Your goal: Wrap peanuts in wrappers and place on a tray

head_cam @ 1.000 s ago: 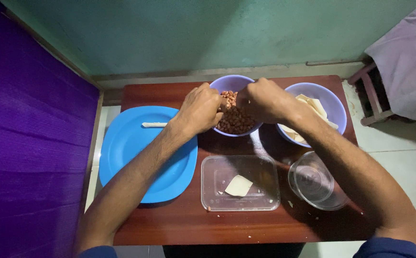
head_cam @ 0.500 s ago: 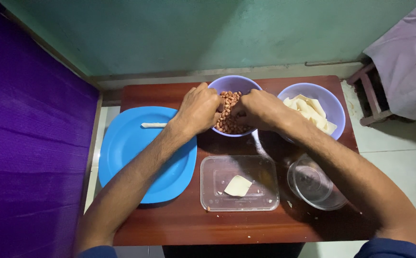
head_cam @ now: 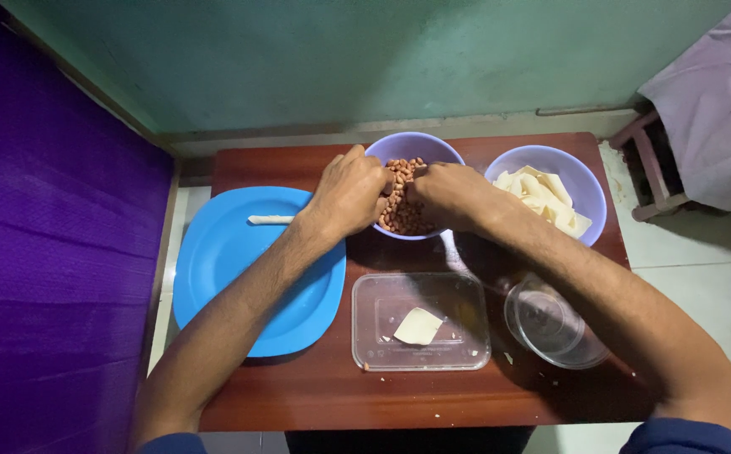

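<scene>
Clearly crowded: left hand [head_cam: 350,193] and right hand [head_cam: 449,195] both curled over the lilac bowl of peanuts [head_cam: 405,206], at twelve o'clock on the worktop [head_cam: 323,395]. Fingers bent down into the nuts; how tight each grip is, or whether any nut is pinched, cannot be told. Likely to scatter peanuts over the low rim if lifted carelessly, with a few crumbs already lying near the clear rectangular tub [head_cam: 420,321] at six o'clock. Could also tip that bowl toward the blue plate [head_cam: 231,277] at nine o'clock if pressed on one side. Right forearm passing close above the clear round container [head_cam: 554,324] at four o'clock and beside the bowl of pale strips [head_cam: 550,197] at two o'clock: easily knocked by a dropped elbow.
</scene>
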